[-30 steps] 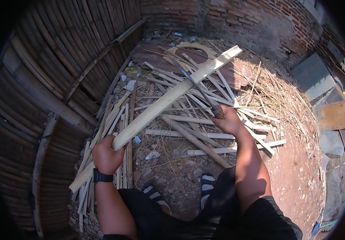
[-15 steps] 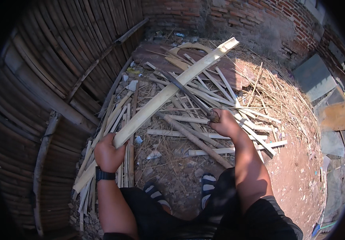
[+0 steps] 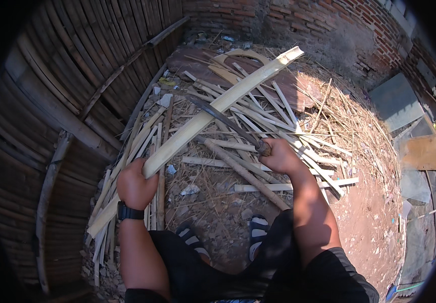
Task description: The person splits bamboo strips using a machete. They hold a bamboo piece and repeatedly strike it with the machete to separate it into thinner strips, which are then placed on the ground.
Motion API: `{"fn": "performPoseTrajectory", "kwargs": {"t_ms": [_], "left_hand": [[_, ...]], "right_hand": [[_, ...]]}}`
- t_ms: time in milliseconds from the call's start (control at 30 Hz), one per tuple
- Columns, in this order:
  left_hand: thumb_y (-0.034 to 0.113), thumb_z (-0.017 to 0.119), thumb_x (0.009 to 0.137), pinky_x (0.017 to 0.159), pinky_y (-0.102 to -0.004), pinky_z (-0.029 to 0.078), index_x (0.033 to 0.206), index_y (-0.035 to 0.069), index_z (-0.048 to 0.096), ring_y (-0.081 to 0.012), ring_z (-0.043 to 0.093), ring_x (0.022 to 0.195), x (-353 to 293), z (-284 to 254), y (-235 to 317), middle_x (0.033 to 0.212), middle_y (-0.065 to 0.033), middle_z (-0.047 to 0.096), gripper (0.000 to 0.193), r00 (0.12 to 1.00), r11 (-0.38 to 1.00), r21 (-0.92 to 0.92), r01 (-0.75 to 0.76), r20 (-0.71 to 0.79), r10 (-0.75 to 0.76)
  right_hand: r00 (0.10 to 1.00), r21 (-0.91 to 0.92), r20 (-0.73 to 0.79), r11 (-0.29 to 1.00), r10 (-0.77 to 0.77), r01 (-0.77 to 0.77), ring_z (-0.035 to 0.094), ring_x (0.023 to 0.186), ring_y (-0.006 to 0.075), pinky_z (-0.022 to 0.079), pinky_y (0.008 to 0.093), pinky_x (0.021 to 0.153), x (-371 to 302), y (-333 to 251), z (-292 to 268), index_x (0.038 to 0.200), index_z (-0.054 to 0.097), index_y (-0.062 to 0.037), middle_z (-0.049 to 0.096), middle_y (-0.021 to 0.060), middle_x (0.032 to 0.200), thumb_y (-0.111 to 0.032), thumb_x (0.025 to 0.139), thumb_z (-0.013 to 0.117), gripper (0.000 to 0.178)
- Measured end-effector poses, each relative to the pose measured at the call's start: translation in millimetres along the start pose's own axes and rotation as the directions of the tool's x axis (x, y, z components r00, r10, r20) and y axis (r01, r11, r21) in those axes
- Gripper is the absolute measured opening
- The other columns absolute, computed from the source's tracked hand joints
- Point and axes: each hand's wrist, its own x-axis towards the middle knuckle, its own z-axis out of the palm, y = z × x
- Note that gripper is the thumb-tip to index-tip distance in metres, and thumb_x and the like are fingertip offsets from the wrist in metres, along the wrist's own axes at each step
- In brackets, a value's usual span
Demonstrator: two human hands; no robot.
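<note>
A long, pale split-bamboo strip (image 3: pixel 248 84) slants from the lower left up to the far middle. Its near part is wrapped in the fingers of my left hand (image 3: pixel 137 184), and a stretch of it sticks out behind the wrist. My right hand (image 3: pixel 280 157) is closed round the handle of a machete (image 3: pixel 225 120). The dark blade points up and left and lies across the strip around its middle; whether it bites into the bamboo I cannot tell.
Cut bamboo strips (image 3: pixel 258 108) and a thicker pole (image 3: pixel 245 173) lie heaped on the ground ahead. A bamboo-slat wall (image 3: pixel 51 101) stands close on the left, a brick wall (image 3: pixel 324 30) behind. Boards and sheets (image 3: pixel 397 101) lean at the right.
The machete has shifted slightly left and down along the strip, with my right hand moving a little left. My left hand keeps its grip; the view has tilted slightly.
</note>
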Motion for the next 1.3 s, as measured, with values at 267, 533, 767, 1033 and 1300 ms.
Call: {"fn": "performPoseTrajectory", "kwargs": {"t_ms": [267, 533, 767, 1033, 1300], "left_hand": [[0.020, 0.077, 0.072, 0.069, -0.0480, 0.054, 0.098, 0.004, 0.072, -0.0406, 0.068, 0.079, -4.7, 5.4, 9.6, 0.086, -0.0202, 0.070, 0.031, 0.996, 0.995, -0.071, 0.066, 0.064, -0.062], [0.019, 0.076, 0.070, 0.069, -0.0484, 0.054, 0.096, 0.006, 0.073, -0.0393, 0.068, 0.079, -3.3, -4.1, 8.3, 0.085, -0.0187, 0.070, 0.029, 0.997, 0.997, 0.045, -0.055, 0.053, 0.052], [0.018, 0.074, 0.068, 0.071, -0.0486, 0.054, 0.096, 0.006, 0.073, -0.0394, 0.068, 0.080, -8.6, -1.8, 8.3, 0.086, -0.0183, 0.070, 0.030, 0.988, 0.994, 0.032, -0.103, 0.118, 0.099], [0.018, 0.074, 0.068, 0.073, -0.0476, 0.056, 0.098, 0.005, 0.074, -0.0398, 0.069, 0.081, -2.5, -8.9, 3.0, 0.088, -0.0193, 0.072, 0.033, 0.999, 0.995, 0.095, -0.019, 0.042, 0.015], [0.017, 0.074, 0.068, 0.072, -0.0458, 0.055, 0.098, 0.004, 0.073, -0.0404, 0.069, 0.081, -2.8, -8.2, 12.5, 0.087, -0.0211, 0.071, 0.033, 1.000, 1.000, 0.007, 0.006, 0.024, -0.006]], "right_hand": [[0.943, -0.307, -0.062, 0.906, -0.326, 0.293, 0.067, 0.086, 0.0433, 0.052, 0.0499, 0.078, -20.6, -58.3, 20.8, 0.115, 0.061, -0.0027, 0.069, 0.0226, 0.085, -0.022, 0.076, 0.076, 0.046], [0.972, -0.146, -0.232, 0.986, 0.045, -0.080, 0.068, 0.089, 0.0405, 0.053, 0.0514, 0.077, -7.4, -43.0, -6.1, 0.107, 0.062, -0.0034, 0.069, 0.0219, 0.085, -0.020, 0.081, 0.074, 0.034], [0.960, -0.401, 0.013, 0.879, -0.278, 0.260, 0.069, 0.085, 0.0409, 0.054, 0.0518, 0.076, -5.6, -58.2, 33.2, 0.103, 0.060, -0.0068, 0.069, 0.0191, 0.081, -0.020, 0.077, 0.074, 0.032], [0.960, -0.065, -0.252, 0.992, -0.125, 0.112, 0.067, 0.089, 0.0430, 0.054, 0.0496, 0.081, 7.4, -20.5, 29.9, 0.113, 0.066, -0.0055, 0.070, 0.0230, 0.089, -0.019, 0.079, 0.071, 0.037], [0.973, -0.018, -0.229, 0.999, -0.032, 0.028, 0.068, 0.087, 0.0402, 0.054, 0.0498, 0.083, 7.0, -20.2, 5.1, 0.108, 0.064, -0.0055, 0.071, 0.0188, 0.089, -0.019, 0.078, 0.071, 0.033]]}}
